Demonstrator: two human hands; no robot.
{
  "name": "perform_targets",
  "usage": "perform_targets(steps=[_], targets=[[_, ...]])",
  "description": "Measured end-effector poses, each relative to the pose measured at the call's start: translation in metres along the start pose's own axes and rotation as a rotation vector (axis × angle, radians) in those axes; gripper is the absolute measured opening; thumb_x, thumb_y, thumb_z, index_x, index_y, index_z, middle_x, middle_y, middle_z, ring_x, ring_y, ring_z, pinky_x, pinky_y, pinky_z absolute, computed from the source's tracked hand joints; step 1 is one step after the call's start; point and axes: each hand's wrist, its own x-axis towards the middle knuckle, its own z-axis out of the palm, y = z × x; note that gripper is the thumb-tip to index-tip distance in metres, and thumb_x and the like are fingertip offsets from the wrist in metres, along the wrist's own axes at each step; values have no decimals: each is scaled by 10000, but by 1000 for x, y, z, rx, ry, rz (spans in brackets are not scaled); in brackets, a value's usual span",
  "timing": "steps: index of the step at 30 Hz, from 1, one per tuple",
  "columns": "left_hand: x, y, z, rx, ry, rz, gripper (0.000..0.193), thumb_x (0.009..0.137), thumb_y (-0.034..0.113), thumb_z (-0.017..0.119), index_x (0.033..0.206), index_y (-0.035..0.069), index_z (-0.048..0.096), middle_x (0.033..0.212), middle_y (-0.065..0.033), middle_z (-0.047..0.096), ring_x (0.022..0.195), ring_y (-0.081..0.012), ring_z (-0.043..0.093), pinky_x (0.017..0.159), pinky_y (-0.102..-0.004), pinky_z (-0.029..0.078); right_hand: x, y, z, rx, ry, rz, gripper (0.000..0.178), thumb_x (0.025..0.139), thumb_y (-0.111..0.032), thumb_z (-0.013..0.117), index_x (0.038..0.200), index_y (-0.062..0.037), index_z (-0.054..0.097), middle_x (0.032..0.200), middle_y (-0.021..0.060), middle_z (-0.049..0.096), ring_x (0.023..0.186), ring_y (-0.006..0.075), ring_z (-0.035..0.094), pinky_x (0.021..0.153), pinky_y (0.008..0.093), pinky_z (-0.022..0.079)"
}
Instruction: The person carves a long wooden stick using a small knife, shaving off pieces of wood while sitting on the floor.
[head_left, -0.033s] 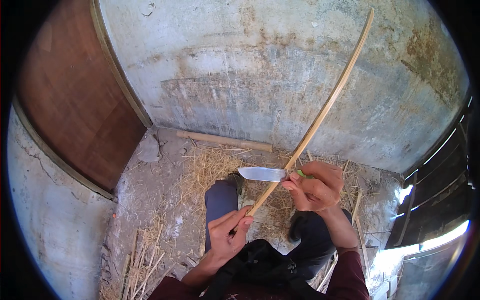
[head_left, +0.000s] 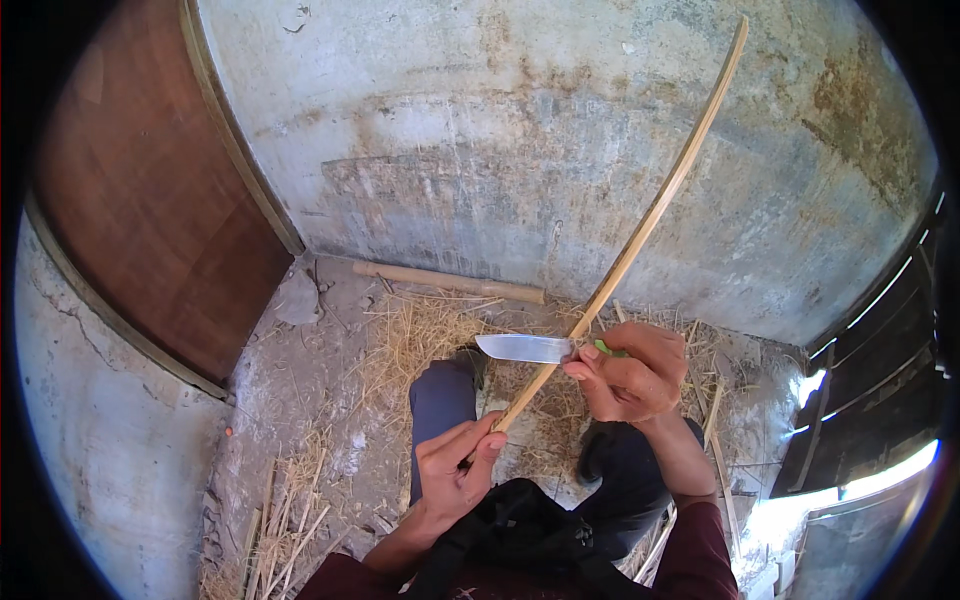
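A long, slender strip [head_left: 640, 236] of pale wood or bamboo slants up and away to the right, its far end in front of the wall. Its near end is pinched between the thumb and fingers of my left hand [head_left: 455, 468]. My right hand [head_left: 632, 374] is closed round the handle of a knife [head_left: 526, 348]; a bit of green shows between the fingers, the rest of the handle is hidden. The blade points left and lies across the strip, a little beyond my left hand. Whether the edge bites into the wood I cannot tell.
Curly pale shavings [head_left: 425, 335] litter the floor between my legs and the stained wall [head_left: 560, 190]. A bamboo pole [head_left: 450, 281] lies along the wall's foot. Thin strips [head_left: 285, 530] lie at the lower left. A brown door [head_left: 150, 190] stands at left, dark slats [head_left: 865, 365] at right.
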Motion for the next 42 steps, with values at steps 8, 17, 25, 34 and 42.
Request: perform_targets(steps=[8, 17, 25, 34, 42], targets=[[-2, -2, -2, 16, 11, 2, 244, 1009, 84, 752, 1176, -95, 754, 705, -96, 636, 558, -107, 520, 500, -271, 389, 4, 9, -8, -21, -22, 24, 301, 783, -125, 947, 806, -54, 655, 674, 111, 666, 507, 186, 631, 459, 283, 458], [-8, -8, -10, 65, -11, -40, 232, 1003, 73, 749, 1170, -88, 758, 733, -119, 670, 564, -127, 553, 518, -269, 420, 3, 23, -8, -63, -2, 2, 286, 817, -110, 925, 790, -34, 650, 649, 112, 657, 494, 185, 610, 453, 274, 430], [-25, -19, -15, 89, 7, -78, 214, 1005, 76, 746, 1167, -63, 768, 713, -107, 648, 557, -132, 547, 520, -282, 423, 13, 49, -14, -82, 146, 165, 212, 821, 43, 870, 782, 7, 665, 697, 132, 692, 583, 203, 668, 514, 283, 468], [-31, -30, -26, 127, -1, -128, 215, 1009, 75, 742, 1181, -50, 769, 721, -112, 659, 553, -129, 554, 518, -285, 430, 17, 73, -7, -129, 128, 149, 226, 842, 61, 851, 777, 25, 638, 677, 115, 643, 580, 201, 630, 553, 287, 489], [-39, -42, -30, 99, 46, -159, 216, 1013, 85, 739, 1178, -49, 770, 734, -121, 680, 555, -129, 569, 519, -284, 431, 26, 96, 5, -121, 119, 181, 232, 873, 30, 846, 771, 18, 638, 693, 103, 646, 605, 158, 627, 575, 274, 479]])
